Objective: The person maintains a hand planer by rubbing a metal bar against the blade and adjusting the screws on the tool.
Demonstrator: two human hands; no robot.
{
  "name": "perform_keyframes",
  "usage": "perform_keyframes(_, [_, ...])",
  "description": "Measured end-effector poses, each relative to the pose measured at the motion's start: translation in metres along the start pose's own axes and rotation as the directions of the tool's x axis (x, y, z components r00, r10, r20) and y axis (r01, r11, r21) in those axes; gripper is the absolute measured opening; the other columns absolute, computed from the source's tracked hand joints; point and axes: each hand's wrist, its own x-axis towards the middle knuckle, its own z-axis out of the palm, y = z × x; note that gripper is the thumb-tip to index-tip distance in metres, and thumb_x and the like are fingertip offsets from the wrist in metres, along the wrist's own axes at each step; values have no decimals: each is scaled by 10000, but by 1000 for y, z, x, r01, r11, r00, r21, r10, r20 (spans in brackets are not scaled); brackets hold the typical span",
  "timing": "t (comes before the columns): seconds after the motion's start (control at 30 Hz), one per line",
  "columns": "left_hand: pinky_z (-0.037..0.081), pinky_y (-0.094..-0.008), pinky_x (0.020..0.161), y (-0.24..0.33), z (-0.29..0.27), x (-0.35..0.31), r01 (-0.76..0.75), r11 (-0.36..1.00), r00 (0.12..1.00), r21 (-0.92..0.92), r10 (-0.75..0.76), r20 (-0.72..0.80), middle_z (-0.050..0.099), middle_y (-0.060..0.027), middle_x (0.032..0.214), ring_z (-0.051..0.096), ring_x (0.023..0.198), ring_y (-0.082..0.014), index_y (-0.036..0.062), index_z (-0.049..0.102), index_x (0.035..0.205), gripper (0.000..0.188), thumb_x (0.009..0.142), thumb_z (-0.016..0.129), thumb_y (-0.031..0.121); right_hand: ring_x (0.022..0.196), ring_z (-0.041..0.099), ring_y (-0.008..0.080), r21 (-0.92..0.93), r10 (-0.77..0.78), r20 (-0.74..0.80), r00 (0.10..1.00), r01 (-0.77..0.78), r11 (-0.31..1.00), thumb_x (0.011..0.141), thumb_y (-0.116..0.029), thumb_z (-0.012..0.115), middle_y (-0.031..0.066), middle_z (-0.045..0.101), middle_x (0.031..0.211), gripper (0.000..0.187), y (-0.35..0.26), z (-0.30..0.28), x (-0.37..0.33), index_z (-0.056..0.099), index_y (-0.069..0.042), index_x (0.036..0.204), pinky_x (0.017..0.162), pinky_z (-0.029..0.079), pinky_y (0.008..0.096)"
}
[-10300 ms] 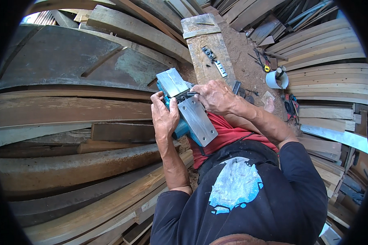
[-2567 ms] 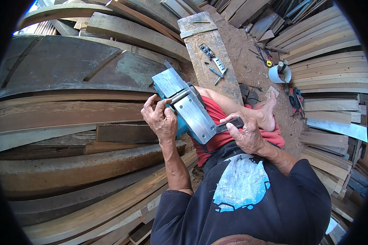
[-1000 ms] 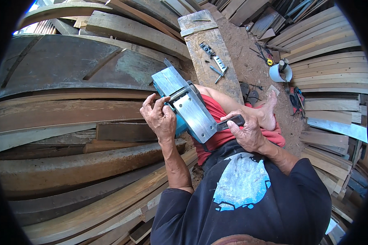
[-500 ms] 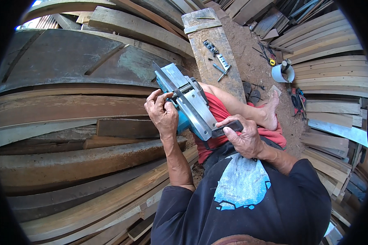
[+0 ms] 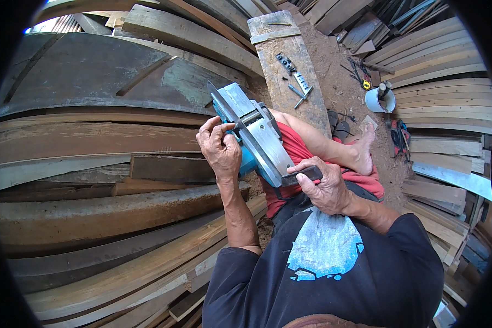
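An electric planer (image 5: 270, 141) with a blue body lies sole up over my lap, its metal plates facing me. Across the gap between the plates runs the cutter drum (image 5: 250, 118). A try square (image 5: 251, 136) stands on edge along the sole, its long steel blade spanning both plates. My right hand (image 5: 325, 186) is closed around the square's dark stock (image 5: 302, 176) at the planer's near end. My left hand (image 5: 221, 147) is at the planer's left side, fingers curled, with the index fingertip at the end of the drum; the other fingertips are partly hidden.
A worn plank bench (image 5: 276, 60) ahead carries a hex-key-like tool (image 5: 304, 97), a metal piece (image 5: 300, 80) and small dark parts (image 5: 284, 62). A white bucket (image 5: 379, 100) and a yellow tape measure (image 5: 367, 85) are on the right. Stacked boards (image 5: 93, 136) crowd both sides.
The view has shifted slightly. The try square's blade still lies along the planer's sole, and both hands keep nearly the same places.
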Motion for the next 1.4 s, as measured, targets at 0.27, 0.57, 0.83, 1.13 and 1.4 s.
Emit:
perform_keyframes(0.27, [532,-398,974,0,-2,1,-19,1000,999,-22,20,48,640,-114,1285,583,1166,-259,46,799,906,316,803,530,-86,876,781,251,16,21,9,1000,-21,1000,1029,-83,639,153,758,1021,182,1,0,-1,646,-2,1191,783,615,356])
perform_keyframes(0.57, [502,-421,1012,10,-2,0,4,983,1000,181,-2,-9,635,-101,1300,558,1174,-274,91,842,986,353,826,557,-42,917,785,281,3,-3,27,1000,3,1000,1024,-79,643,168,762,1049,201,2,0,1,634,7,1205,811,617,379])
perform_keyframes(0.83, [506,-422,1013,7,-1,1,-10,988,1000,154,11,-4,659,-106,1260,571,1194,-278,103,842,1011,382,839,527,-27,852,785,282,-6,-11,36,999,12,1000,1019,-74,648,171,754,1054,197,-2,0,1,633,7,1199,747,621,368])
perform_keyframes(1.13, [543,-401,947,-2,0,1,-15,997,1000,69,15,-4,659,-111,1271,598,1162,-257,57,799,924,322,816,522,-67,848,784,289,-16,-39,23,999,40,999,1008,-66,652,170,752,1036,202,0,3,1,629,12,1194,744,622,377])
perform_keyframes(1.4, [529,-389,982,3,-1,0,-23,997,1000,72,22,8,646,-98,1292,582,1172,-247,62,830,945,355,822,526,-76,851,786,276,-3,-15,37,999,15,1000,1011,-55,647,169,756,1043,192,-4,0,2,633,12,1190,754,624,369])
